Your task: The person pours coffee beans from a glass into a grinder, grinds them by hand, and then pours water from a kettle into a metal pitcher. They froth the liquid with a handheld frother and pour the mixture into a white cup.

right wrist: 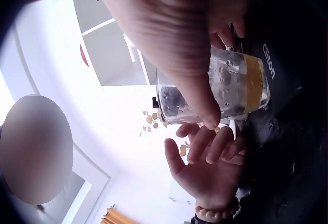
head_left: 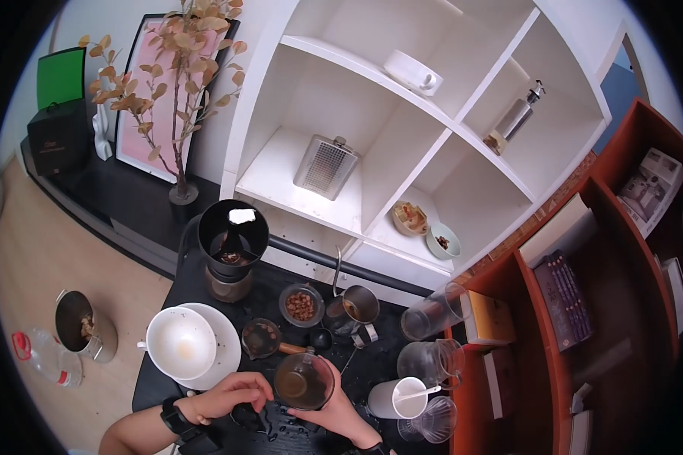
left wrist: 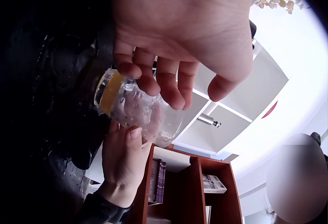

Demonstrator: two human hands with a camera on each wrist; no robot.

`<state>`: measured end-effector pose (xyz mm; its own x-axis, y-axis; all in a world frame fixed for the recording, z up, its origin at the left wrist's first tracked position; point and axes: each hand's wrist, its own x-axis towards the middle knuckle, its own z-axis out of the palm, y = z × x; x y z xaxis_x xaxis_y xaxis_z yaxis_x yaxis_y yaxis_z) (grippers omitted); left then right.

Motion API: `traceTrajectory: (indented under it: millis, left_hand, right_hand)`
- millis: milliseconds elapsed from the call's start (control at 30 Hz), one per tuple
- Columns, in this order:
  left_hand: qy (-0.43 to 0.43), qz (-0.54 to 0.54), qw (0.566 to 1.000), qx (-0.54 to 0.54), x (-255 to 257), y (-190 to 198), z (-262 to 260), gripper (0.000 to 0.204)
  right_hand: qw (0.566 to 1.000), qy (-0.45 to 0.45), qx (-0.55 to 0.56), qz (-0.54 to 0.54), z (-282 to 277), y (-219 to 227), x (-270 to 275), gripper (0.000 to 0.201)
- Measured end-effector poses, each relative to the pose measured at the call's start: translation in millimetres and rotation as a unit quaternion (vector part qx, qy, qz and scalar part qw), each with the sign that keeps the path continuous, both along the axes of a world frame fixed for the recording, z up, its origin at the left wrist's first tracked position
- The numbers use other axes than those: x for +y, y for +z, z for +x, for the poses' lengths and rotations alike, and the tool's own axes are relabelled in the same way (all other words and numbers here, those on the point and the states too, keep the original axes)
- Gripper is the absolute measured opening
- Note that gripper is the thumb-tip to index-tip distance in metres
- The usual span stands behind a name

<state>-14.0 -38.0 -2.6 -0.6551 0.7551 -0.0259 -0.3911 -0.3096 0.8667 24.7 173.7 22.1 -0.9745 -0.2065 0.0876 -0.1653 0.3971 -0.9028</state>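
In the head view my right hand [head_left: 340,415] grips a clear drinking glass [head_left: 302,385], thumb on one side and fingers round the other. A shallow layer of yellowish liquid [right wrist: 253,84] shows at the bottom of the glass in the right wrist view, and drops cling to its wall. My left hand [head_left: 235,396] is beside the glass with loosely bent fingers and nothing in them. From the left wrist view, its fingertips [left wrist: 174,98] overlap the glass. Just beyond the hands lies a small glass pot [head_left: 261,338] with a wooden handle.
To the left, a large white cup [head_left: 180,343] stands on a saucer [head_left: 226,345]. Behind are a black-topped grinder [head_left: 231,282], a bowl of brown bits [head_left: 300,303] and a metal pitcher [head_left: 357,305]. On the right are a glass jug [head_left: 425,362] and a white cup with a spoon [head_left: 387,400]. The black tabletop [head_left: 288,434] is wet.
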Motion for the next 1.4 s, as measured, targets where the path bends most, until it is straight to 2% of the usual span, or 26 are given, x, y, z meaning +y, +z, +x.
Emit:
traceTrajectory:
  millis: [100, 167, 200, 267, 333, 400, 467, 500, 567, 600, 667, 733, 867, 933, 1033, 1133, 1267, 1400]
  left_hand:
    - [-0.001, -0.002, 1.000, -0.001, 1, 0, 0, 0.029]
    - [-0.003, -0.004, 1.000, 0.000, 0, 1, 1, 0.029]
    - [-0.004, -0.002, 1.000, 0.005, 0, 2, 0, 0.023]
    - [-0.015, 0.002, 1.000, 0.010, 0, 1, 0, 0.017]
    - [0.011, -0.007, 1.000, 0.022, 1, -1, 1, 0.030]
    - [0.010, -0.005, 1.000, 0.024, 1, -1, 1, 0.031]
    - [0.014, 0.007, 1.000, 0.027, 0, -1, 1, 0.021]
    - [0.011, 0.008, 1.000, 0.027, 0, -2, 1, 0.021]
    - [0.017, 0.006, 0.999, 0.031, 1, -3, 1, 0.022]
    - [0.015, 0.005, 0.999, 0.032, 1, -3, 2, 0.022]
    - [0.014, 0.010, 0.999, 0.033, 1, -2, 2, 0.022]
    - [0.013, 0.008, 0.999, 0.036, 1, -2, 2, 0.022]
    - [0.021, -0.002, 0.999, 0.043, 2, 0, 3, 0.022]
    - [0.023, 0.002, 0.999, 0.047, 2, -2, 2, 0.022]
    - [0.025, 0.006, 0.998, 0.052, 2, -3, 3, 0.023]
    - [0.026, 0.010, 0.998, 0.057, 3, -1, 3, 0.023]
    - [0.033, 0.013, 0.998, 0.061, 3, 0, 3, 0.024]
    - [0.035, 0.009, 0.997, 0.069, 3, 0, 3, 0.024]
  right_hand:
    - [1.000, -0.026, -0.010, -0.014, 1, -2, 0, 0.090]
    - [0.999, -0.016, 0.011, 0.029, 0, 0, 1, 0.092]
    - [0.999, -0.021, 0.013, 0.031, 1, -2, 1, 0.092]
    - [0.999, -0.017, 0.030, -0.011, 1, -12, 2, 0.090]
    - [0.999, -0.025, 0.029, -0.028, 3, -14, 1, 0.090]
    - [0.998, -0.031, 0.030, -0.045, 5, -15, 2, 0.090]
    - [0.992, -0.049, 0.055, -0.104, 9, -15, 3, 0.092]
    - [0.992, -0.053, 0.056, -0.103, 11, -14, 4, 0.092]
    - [0.976, -0.070, 0.062, -0.195, 14, -8, 5, 0.090]
    - [0.976, -0.072, 0.063, -0.195, 17, -3, 5, 0.090]
    - [0.957, -0.067, 0.121, -0.254, 22, 8, 7, 0.091]
    - [0.958, -0.068, 0.165, -0.225, 28, 12, 14, 0.094]
    - [0.935, -0.118, 0.195, -0.270, 51, 25, 30, 0.097]
    - [0.914, -0.172, 0.202, -0.307, 62, 32, 38, 0.097]
    - [0.890, -0.275, 0.237, -0.276, 77, 43, 53, 0.097]
    - [0.865, -0.337, 0.284, -0.241, 88, 53, 69, 0.096]
    - [0.829, -0.396, 0.322, -0.227, 94, 65, 85, 0.092]
    - [0.807, -0.448, 0.310, -0.228, 101, 69, 88, 0.090]
